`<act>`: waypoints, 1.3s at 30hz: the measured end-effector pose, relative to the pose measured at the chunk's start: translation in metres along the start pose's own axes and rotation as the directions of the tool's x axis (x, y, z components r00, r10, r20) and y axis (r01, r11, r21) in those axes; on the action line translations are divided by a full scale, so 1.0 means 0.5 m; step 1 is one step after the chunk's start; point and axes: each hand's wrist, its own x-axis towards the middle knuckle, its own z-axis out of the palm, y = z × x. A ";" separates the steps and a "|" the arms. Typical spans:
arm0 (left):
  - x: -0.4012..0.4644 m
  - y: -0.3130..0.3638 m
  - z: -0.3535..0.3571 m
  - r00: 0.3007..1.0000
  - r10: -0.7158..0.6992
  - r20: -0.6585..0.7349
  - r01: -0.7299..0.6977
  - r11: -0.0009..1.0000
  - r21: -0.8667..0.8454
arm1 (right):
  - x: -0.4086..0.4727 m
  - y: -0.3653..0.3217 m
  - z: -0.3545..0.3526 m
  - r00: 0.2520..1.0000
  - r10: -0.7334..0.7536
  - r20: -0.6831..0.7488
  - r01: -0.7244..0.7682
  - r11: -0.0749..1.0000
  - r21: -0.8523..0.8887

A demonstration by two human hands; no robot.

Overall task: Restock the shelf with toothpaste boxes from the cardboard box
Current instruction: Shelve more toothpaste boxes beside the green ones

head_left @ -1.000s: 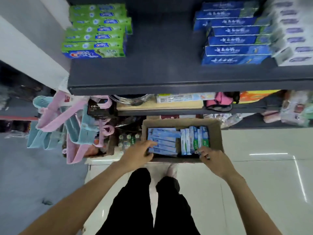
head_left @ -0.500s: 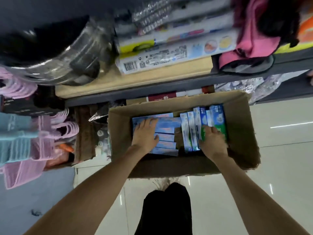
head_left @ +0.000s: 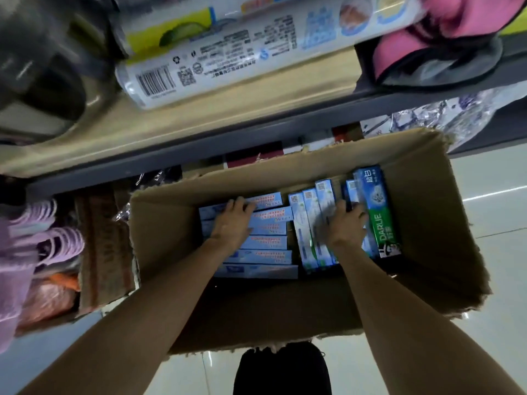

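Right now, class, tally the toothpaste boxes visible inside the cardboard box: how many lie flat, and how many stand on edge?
Light-blue boxes lying flat: 6
Boxes standing on edge: 5
Total: 11

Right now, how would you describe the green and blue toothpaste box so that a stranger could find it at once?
Look into the open cardboard box on the floor below the shelf. At its right side several boxes stand on edge beside the right hand. The DARLIE box is the rightmost one: it alone shows a broad face, blue at the far end and green with white letters at the near end.
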 end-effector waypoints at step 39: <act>-0.726 0.143 -0.651 0.830 -0.459 -0.316 -0.083 0.460 -0.884 | -0.719 0.020 -0.651 0.942 -0.220 0.252 -0.144 0.413 0.899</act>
